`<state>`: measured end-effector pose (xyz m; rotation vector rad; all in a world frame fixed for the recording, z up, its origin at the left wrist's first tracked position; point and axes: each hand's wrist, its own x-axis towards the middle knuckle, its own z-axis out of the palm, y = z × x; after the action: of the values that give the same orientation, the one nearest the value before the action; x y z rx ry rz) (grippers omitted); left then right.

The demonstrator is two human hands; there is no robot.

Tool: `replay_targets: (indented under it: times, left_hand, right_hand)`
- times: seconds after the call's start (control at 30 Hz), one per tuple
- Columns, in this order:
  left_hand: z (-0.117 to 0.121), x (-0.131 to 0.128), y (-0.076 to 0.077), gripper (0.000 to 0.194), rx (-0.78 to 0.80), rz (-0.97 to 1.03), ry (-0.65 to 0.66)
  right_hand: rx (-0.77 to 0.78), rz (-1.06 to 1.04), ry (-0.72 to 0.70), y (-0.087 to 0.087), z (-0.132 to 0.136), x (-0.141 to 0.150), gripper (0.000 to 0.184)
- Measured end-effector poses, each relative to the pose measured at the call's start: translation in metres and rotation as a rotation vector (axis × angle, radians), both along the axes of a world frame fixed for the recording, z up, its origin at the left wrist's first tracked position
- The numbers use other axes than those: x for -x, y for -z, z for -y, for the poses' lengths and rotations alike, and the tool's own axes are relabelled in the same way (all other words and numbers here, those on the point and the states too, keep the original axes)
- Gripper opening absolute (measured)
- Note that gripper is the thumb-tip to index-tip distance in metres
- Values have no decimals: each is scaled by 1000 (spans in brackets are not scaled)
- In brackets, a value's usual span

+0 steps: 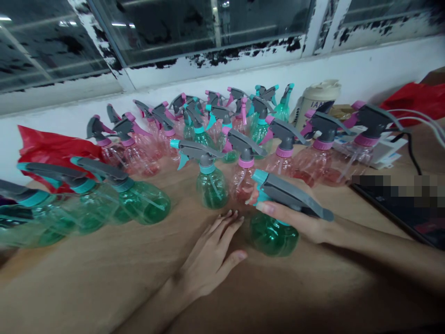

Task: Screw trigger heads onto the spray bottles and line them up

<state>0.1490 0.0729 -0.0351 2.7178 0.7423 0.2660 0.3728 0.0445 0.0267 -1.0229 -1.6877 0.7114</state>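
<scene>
My right hand is wrapped round the neck of a green spray bottle, just below its grey and turquoise trigger head. The bottle is upright at the table surface; whether its base touches the wood I cannot tell. To its left, my left hand lies flat with fingers stretched out, holding nothing. Just beyond those fingertips stands another green spray bottle with a turquoise collar. A pink spray bottle with a pink collar stands behind the held one, partly hidden by my right hand.
Several green spray bottles line the left side, and several pink ones stand at right. More of both colours crowd the back by the wall. Red plastic lies at left. A coffee cup and a dark flat device are at right.
</scene>
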Motion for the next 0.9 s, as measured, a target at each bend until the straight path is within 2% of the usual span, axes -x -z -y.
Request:
replay_targets:
  times: [0.13, 0.27, 0.47, 0.57, 0.7, 0.9]
  left_hand:
    - [0, -1, -1, 52, -6, -3, -18]
    - [1, -3, -1, 53, -9, 4, -31]
    - [6, -8, -3, 64, 6, 84, -123]
    - [10, -9, -3, 63, 47, 134, -168]
    - [19, -2, -8, 69, 76, 192, -212]
    - [33, 21, -24, 68, 0, 323, -301]
  right_hand:
    - [-4, -10, -63, 1, -3, -2, 23]
    - [32, -30, -47, 3, -2, -1, 29]
    - [0, 6, -20, 6, -3, -2, 16]
    - [-45, -36, -17, 7, -4, 2, 16]
    - [-68, -74, -23, 7, -6, 16, 16]
    - [-109, -130, -170, 7, -15, 55, 23]
